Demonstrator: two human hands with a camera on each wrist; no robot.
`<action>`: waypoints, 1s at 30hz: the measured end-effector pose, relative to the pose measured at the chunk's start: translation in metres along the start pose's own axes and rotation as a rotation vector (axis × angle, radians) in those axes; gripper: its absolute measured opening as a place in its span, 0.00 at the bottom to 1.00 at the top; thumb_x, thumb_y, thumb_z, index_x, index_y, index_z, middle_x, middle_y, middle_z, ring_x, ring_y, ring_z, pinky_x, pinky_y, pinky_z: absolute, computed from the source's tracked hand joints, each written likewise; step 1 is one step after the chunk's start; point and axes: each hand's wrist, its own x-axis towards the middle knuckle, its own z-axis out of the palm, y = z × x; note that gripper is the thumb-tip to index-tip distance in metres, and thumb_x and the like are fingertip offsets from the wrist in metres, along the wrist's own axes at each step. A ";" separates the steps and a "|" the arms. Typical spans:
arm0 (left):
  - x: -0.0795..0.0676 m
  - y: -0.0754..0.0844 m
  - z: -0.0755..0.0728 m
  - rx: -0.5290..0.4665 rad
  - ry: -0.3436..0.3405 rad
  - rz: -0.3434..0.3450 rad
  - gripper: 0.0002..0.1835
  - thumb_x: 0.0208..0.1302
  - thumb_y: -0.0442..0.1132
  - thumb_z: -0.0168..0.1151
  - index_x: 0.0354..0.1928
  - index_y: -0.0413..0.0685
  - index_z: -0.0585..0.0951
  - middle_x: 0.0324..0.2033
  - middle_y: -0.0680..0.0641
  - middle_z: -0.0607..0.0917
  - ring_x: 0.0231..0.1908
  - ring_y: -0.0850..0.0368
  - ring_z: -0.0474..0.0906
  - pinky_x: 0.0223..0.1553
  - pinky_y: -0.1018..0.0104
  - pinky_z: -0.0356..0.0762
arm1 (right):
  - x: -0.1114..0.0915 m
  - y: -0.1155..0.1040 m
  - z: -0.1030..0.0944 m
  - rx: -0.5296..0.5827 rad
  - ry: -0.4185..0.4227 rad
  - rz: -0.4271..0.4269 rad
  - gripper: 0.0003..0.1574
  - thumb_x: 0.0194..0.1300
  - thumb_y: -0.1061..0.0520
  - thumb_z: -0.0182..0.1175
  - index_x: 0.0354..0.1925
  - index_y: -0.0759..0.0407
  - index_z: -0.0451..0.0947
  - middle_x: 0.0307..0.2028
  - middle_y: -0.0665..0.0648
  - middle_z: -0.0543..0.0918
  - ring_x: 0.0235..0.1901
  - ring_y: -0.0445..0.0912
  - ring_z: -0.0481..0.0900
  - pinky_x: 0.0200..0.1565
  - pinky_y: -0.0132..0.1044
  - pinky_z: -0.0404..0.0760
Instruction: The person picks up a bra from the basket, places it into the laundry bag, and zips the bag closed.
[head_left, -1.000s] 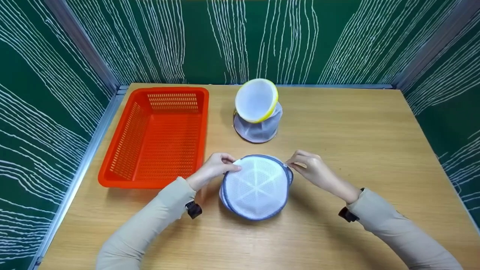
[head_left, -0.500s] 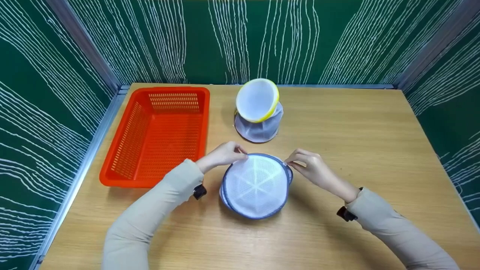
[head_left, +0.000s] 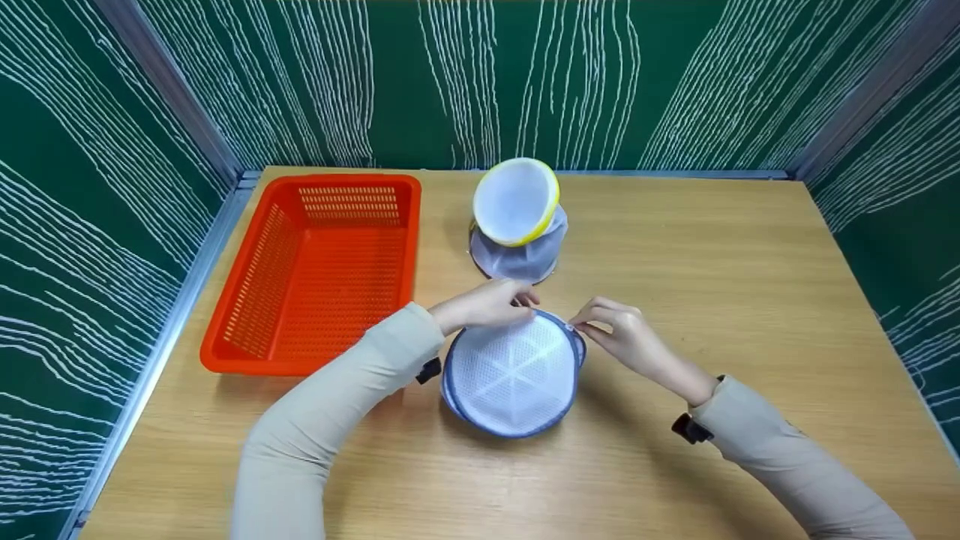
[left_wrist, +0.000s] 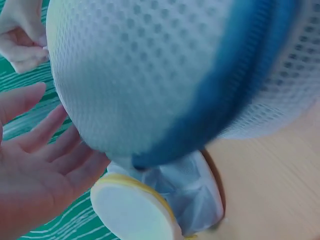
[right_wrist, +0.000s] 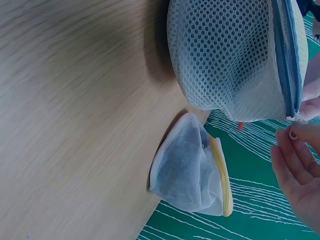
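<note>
A round white mesh laundry bag (head_left: 512,375) with a blue zipper edge is held up over the table in the head view. At its upper right, my right hand (head_left: 619,334) pinches a small ring-shaped pull (right_wrist: 293,134) at the zipper's end. My left hand (head_left: 491,304) is at the bag's top edge; in the left wrist view its fingers extend fairly straight along the bag's side, thumb apart from the mesh. Behind the bag stands another mesh bag (head_left: 517,259), greyish below, with a yellow-rimmed white round part (head_left: 514,201) tilted on top.
An orange plastic basket (head_left: 341,292) with slotted walls stands on the left of the wooden table (head_left: 712,262). Green panels (head_left: 690,82) with wavy white lines enclose the back and sides. My left forearm passes over near the basket's front right corner.
My left hand has moved right along the bag's top edge, from its upper left toward my right hand. The right hand and the bag have stayed nearly still.
</note>
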 end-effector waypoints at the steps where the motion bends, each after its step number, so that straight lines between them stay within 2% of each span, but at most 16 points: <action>1: 0.001 0.001 0.001 0.007 -0.015 0.011 0.17 0.60 0.34 0.51 0.51 0.34 0.72 0.48 0.39 0.77 0.49 0.51 0.73 0.52 0.66 0.67 | 0.000 0.000 0.000 0.001 0.002 -0.002 0.15 0.40 0.80 0.62 0.27 0.66 0.78 0.27 0.54 0.78 0.29 0.46 0.77 0.39 0.19 0.71; 7: 0.005 0.007 0.007 0.090 -0.098 0.029 0.17 0.64 0.36 0.48 0.53 0.38 0.72 0.51 0.42 0.75 0.53 0.52 0.69 0.56 0.65 0.63 | 0.001 -0.001 0.000 0.006 0.005 0.001 0.15 0.40 0.79 0.62 0.27 0.65 0.78 0.27 0.55 0.78 0.29 0.46 0.77 0.40 0.20 0.72; 14: 0.007 0.011 0.009 0.167 -0.134 0.031 0.17 0.64 0.36 0.49 0.53 0.38 0.72 0.51 0.42 0.75 0.54 0.51 0.69 0.57 0.65 0.62 | 0.001 -0.003 0.000 0.008 0.006 0.005 0.15 0.40 0.80 0.61 0.27 0.65 0.79 0.26 0.54 0.78 0.29 0.46 0.77 0.38 0.23 0.74; 23: 0.004 0.009 0.011 0.228 -0.109 0.119 0.11 0.62 0.35 0.52 0.43 0.37 0.76 0.41 0.41 0.80 0.43 0.51 0.74 0.48 0.64 0.69 | 0.002 -0.005 0.001 0.010 0.006 -0.002 0.16 0.40 0.80 0.61 0.28 0.65 0.79 0.26 0.54 0.78 0.28 0.47 0.77 0.37 0.21 0.73; 30: 0.000 0.008 0.011 0.250 -0.085 0.179 0.08 0.60 0.33 0.54 0.39 0.36 0.76 0.37 0.41 0.80 0.40 0.50 0.75 0.46 0.62 0.70 | 0.000 -0.005 0.003 -0.011 0.005 -0.078 0.10 0.47 0.76 0.60 0.29 0.65 0.78 0.26 0.55 0.76 0.27 0.46 0.76 0.34 0.24 0.74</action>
